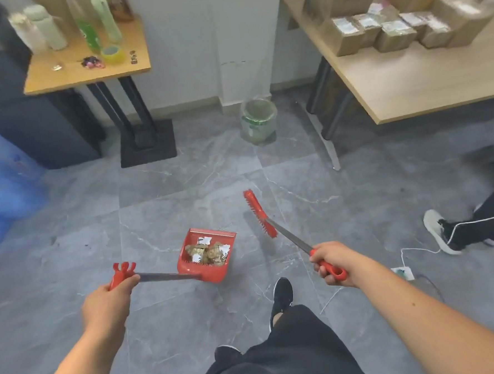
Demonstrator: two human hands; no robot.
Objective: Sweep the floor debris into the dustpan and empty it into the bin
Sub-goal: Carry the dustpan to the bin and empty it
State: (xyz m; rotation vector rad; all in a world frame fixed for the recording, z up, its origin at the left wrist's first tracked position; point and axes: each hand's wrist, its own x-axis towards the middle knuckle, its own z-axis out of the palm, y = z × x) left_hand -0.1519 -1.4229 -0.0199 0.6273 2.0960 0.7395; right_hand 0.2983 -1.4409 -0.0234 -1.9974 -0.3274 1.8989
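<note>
Debris (212,254), brownish crumpled wads and white paper scraps, fills the red dustpan (207,273), which is low over the grey marbled floor (168,191) just ahead of the person's feet. I cannot tell whether the pan touches the floor or hangs just above it. The left hand (113,296) has its fingers curled round the red top of the pan's long metal handle (164,276). The right hand (331,261) grips the red end of the broom (259,213). The broom's red bristled head is tilted, to the right of the pan and apart from it, and whether it touches the floor is also unclear. The bin (257,122), a pale translucent tub with a green band, stands by the wall (202,45) between two benches, well apart from the pan. Its contents cannot be made out.

The upper part of the view is blurred. The left bench (88,76) carries bottles (97,25), a roll of tape (113,54) and small items too smeared to name. Stacked cardboard boxes (389,27) on the right bench (407,90) are cut off by the top and right edges. Blue water jugs (5,178) are cut by the left edge. A second person's leg and white shoe (442,232) show at the right. A white cable (402,258) runs to a power strip (403,272) partly hidden behind the right arm.
</note>
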